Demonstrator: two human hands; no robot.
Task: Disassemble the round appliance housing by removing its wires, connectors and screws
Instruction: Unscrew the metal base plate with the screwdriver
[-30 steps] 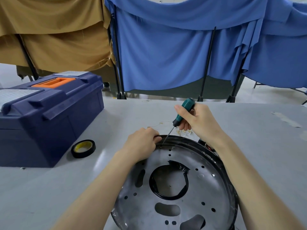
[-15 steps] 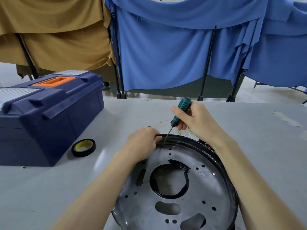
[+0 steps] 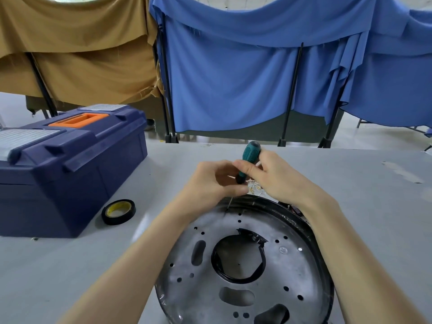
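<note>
The round appliance housing point(image 3: 294, 267), a grey metal plate with many holes and a black rim, lies on the table in front of me. My right hand point(image 3: 278, 176) grips the green handle of a screwdriver point(image 3: 249, 157). Its thin shaft slants down to a screw hole point(image 3: 227, 209) at the housing's far rim. My left hand point(image 3: 208, 183) is raised off the rim, its fingertips pinching the shaft just under the handle. Thin wires with small brass connectors point(image 3: 254, 187) lie behind the hands, partly hidden. More wiring point(image 3: 295, 208) shows at the right rim.
A dark blue toolbox point(image 3: 70, 169) with an orange handle stands at the left. A black tape roll point(image 3: 118, 211) with a yellow core lies between it and the housing. Brown and blue cloths hang on racks point(image 3: 289, 94) beyond the table's far edge.
My left hand has lifted from the housing's rim up to the screwdriver shaft. The screwdriver stands more upright, and my right hand has shifted slightly left.
</note>
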